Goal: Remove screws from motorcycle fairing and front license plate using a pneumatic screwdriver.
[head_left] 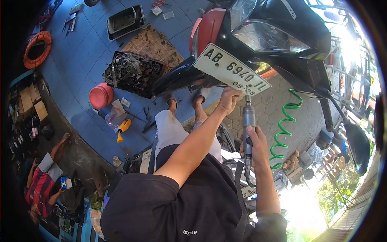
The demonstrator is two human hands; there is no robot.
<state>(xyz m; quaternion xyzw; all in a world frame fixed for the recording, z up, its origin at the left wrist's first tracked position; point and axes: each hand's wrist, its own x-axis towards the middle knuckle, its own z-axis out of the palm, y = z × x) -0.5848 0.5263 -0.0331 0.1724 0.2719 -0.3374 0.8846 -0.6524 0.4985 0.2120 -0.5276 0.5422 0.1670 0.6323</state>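
My right hand (258,146) is wrapped round a grey straight-bodied air tool (249,117). The tool's narrow tip reaches the lower edge of a white number plate (229,68), near the right end. Beside that tip my left hand (229,99) is closed, its fingertips bunched at the plate's lower edge; what they pinch is hidden. The plate hangs at the front of a black and red motorcycle (274,36), above its front mudguard (171,76). A green coiled hose (284,121) hangs at the right.
On the blue tiled floor lie a tray of engine parts (131,72), a red tub (101,95), a yellow bottle (124,127) and a black basin (125,22). A mirror (356,145) juts out at right. Another person (42,181) sits at far left.
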